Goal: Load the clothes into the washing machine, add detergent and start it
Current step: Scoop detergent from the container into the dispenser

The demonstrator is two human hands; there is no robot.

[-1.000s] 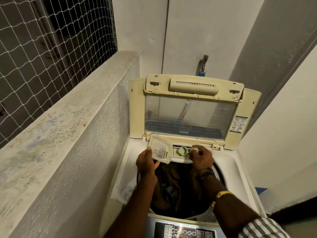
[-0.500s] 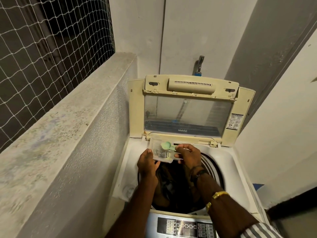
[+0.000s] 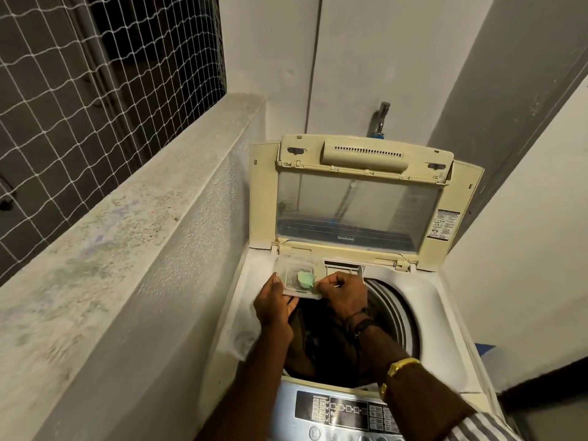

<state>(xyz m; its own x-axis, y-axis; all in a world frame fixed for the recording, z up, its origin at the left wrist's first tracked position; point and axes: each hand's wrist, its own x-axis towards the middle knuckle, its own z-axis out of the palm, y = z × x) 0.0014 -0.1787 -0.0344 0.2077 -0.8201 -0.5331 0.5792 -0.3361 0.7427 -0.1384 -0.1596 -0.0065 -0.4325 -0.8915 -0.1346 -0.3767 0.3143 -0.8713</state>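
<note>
Head view: washing machine [image 3: 429, 300] with its lid [image 3: 356, 211] raised; dark clothes [image 3: 318, 338] lie in the drum.
Detergent: clear plastic box [image 3: 294, 268], held over the back-left rim of the drum.
Box support: left hand [image 3: 273, 308], thumb and fingers clamped on the near edge of the box.
Dosing: right hand [image 3: 345, 294], fingertips pinched together on a green scoop [image 3: 306, 279] whose bowl is inside the box.
Handling: box and scoop are probably light, stiff and smooth. Grip the box by its walls and keep it level.

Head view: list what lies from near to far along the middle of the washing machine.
Silver control panel → dark clothes → clear plastic detergent tray with the mint-green plastic scoop in it → raised cream lid with a clear window → metal tap behind the machine.
</note>
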